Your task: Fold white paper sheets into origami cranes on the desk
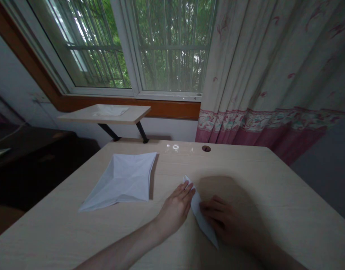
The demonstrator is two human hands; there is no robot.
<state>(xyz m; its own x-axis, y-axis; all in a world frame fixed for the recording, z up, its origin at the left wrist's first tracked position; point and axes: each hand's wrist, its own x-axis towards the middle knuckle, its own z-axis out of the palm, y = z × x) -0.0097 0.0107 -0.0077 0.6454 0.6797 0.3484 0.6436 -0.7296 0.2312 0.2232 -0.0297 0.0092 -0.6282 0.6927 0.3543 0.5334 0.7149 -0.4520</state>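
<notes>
A narrow strip of folded white paper lies slantwise on the table in front of me, one pointed end away from me and the other towards me. My left hand rests on its far part, fingers stretched out and pressing it down. At the strip's right edge is my right hand, with fingers bent and closed at the paper; its thumb is in shadow. To the left sits a larger folded white paper piece, with raised edges and a long point towards the lower left, touched by neither hand.
The pale wooden table has a round cable hole near its back edge. A small raised shelf at the back left bears another white paper. Behind are a barred window and a patterned curtain.
</notes>
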